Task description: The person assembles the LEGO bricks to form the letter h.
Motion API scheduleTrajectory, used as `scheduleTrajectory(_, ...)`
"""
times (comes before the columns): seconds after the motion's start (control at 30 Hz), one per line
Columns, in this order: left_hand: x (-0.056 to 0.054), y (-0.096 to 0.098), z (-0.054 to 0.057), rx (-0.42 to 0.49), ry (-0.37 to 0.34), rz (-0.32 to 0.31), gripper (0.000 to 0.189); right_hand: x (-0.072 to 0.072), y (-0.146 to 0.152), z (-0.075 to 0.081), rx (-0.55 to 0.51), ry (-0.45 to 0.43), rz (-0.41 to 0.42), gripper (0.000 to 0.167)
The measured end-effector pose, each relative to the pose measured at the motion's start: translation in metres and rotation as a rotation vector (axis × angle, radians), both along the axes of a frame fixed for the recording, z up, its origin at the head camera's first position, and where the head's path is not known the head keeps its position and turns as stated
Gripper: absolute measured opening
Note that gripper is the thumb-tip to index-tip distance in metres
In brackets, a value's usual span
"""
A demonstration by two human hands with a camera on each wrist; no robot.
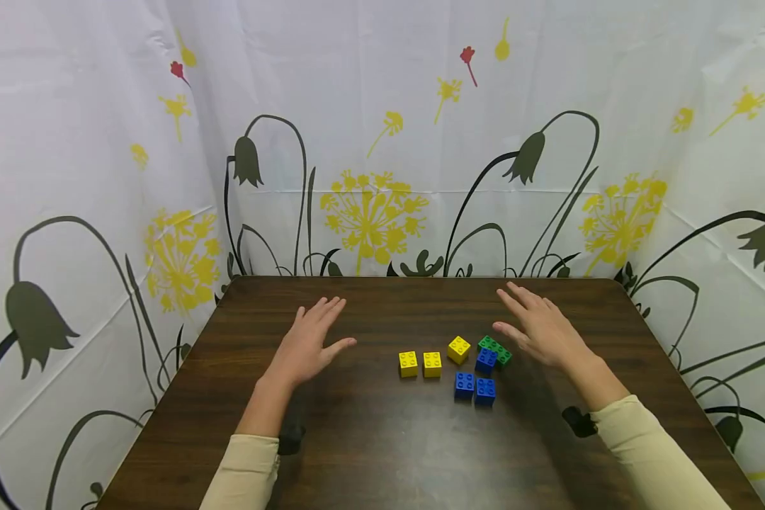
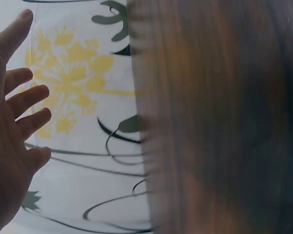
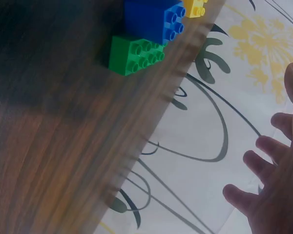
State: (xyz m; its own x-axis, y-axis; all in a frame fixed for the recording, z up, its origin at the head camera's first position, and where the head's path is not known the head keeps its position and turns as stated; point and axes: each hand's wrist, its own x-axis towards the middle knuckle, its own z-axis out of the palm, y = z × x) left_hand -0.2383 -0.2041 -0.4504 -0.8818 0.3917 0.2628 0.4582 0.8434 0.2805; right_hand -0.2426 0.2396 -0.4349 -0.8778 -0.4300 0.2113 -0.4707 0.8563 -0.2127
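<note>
My left hand [image 1: 304, 348] hovers over the left half of the table, fingers spread and holding nothing. On the other side, my right hand [image 1: 542, 328] is held out with loose, spread fingers, just right of a green brick [image 1: 495, 350]. A blue brick [image 1: 486, 361] sits against the green one, overlapping it in the head view. Nearer the front, two more blue bricks [image 1: 464, 385] stand side by side. Three yellow bricks [image 1: 432, 365] lie to the left, one of them turned at an angle. The right wrist view shows the green brick [image 3: 136, 54] with eight-stud-like length.
A dark wood table [image 1: 370, 453] carries all the bricks. Behind it and at both sides hangs a white curtain [image 1: 357, 71] printed with flowers. Black wrist cameras [image 1: 579, 421] sit under both forearms, beside cream sleeves [image 1: 650, 453].
</note>
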Motion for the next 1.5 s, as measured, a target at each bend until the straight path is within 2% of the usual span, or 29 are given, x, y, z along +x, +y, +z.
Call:
scheduleTrajectory(0.17,0.001,0.013,-0.011,0.182,-0.082,-0.047,0.074,0.003,-0.003,-0.007,-0.005,-0.021,0.017,0.065)
scheduleTrajectory(0.33,0.005,0.029,-0.026,0.332,-0.164,-0.091,0.073,0.007,-0.01,-0.021,0.014,-0.058,0.028,0.057)
scheduleTrajectory(0.57,0.002,0.054,-0.047,0.457,-0.244,-0.117,0.069,0.012,-0.017,-0.043,0.038,-0.116,0.036,0.042)
scheduleTrajectory(0.73,-0.003,0.07,-0.06,0.541,-0.292,-0.163,0.065,0.013,-0.021,-0.054,0.018,-0.096,0.031,0.039)
scheduleTrajectory(0.9,-0.004,0.083,-0.071,0.524,-0.306,-0.167,0.063,0.014,-0.023,-0.064,0.003,-0.063,0.033,0.039)
scheduleTrajectory(1.1,-0.005,0.096,-0.082,0.514,-0.291,-0.145,0.06,0.014,-0.025,-0.075,-0.032,0.003,0.026,0.04)
scheduleTrajectory(1.27,-0.007,0.103,-0.085,0.514,-0.3,-0.138,0.054,0.014,-0.026,-0.08,-0.036,0.024,0.005,0.041)
scheduleTrajectory(1.5,-0.009,0.108,-0.086,0.483,-0.318,-0.09,0.043,0.013,-0.026,-0.077,-0.03,0.021,-0.009,0.039)
